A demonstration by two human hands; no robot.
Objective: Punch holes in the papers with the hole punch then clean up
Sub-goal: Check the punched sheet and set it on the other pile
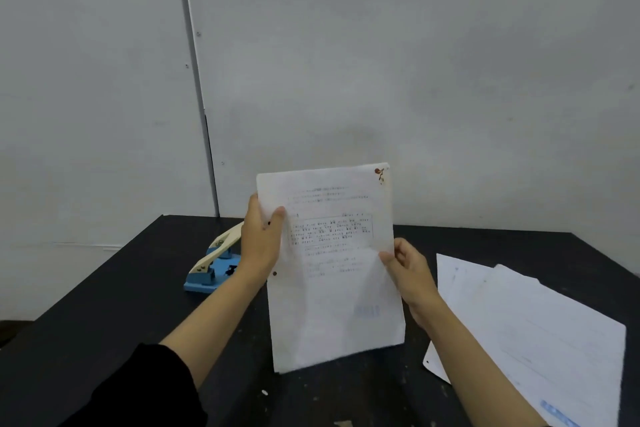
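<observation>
I hold a stack of white printed papers [332,267] upright above the black table [114,315]. My left hand [259,243] grips the stack's left edge, thumb on the front. My right hand [408,270] pinches the right edge. Two punched holes show along the left edge, one by my left thumb and one lower down. A rust stain marks the top right corner. The blue hole punch [214,263] with a cream lever sits on the table behind my left hand, partly hidden by it.
More white sheets [533,329] lie fanned out on the table at the right, under my right forearm. Small white paper bits [265,392] speckle the table near the front. A grey wall stands close behind the table.
</observation>
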